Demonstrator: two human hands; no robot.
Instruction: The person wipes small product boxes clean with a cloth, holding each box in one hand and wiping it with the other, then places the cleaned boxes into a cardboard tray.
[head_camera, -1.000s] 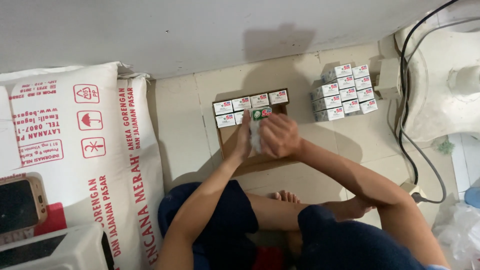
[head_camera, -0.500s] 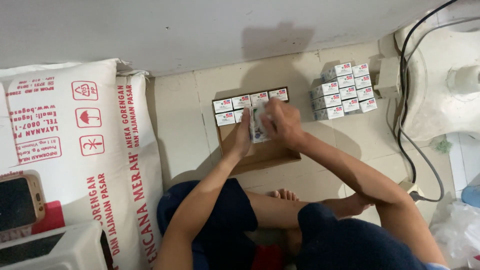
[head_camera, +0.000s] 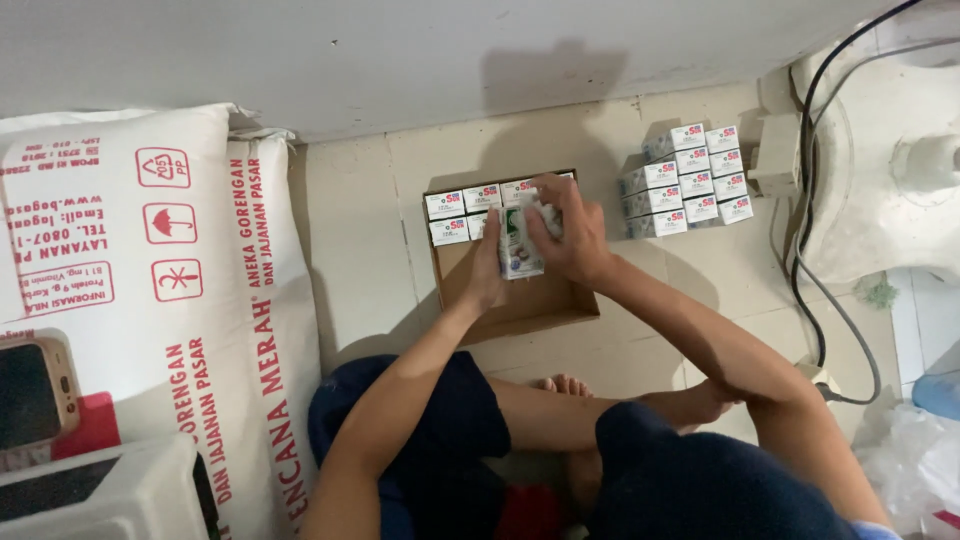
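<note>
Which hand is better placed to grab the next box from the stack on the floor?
Right, probably: the right hand is nearer the stack of small boxes; the left hand sits on the carton's far side.

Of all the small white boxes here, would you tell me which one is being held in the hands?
It is the small box over the open cardboard carton, gripped between the left hand and right hand. The others sit untouched in the carton's back rows or the floor stack.

Pale tiled floor (head_camera: 360, 250) down here, running up to a plain grey-white wall (head_camera: 400, 50) at the far side. Left, two big white sacks (head_camera: 150, 280) with red print lie against it. Right, a white appliance base (head_camera: 890, 180) sits with black cables (head_camera: 805, 200) looping across the tiles. Soft indoor light, a shadow on the far wall.
</note>
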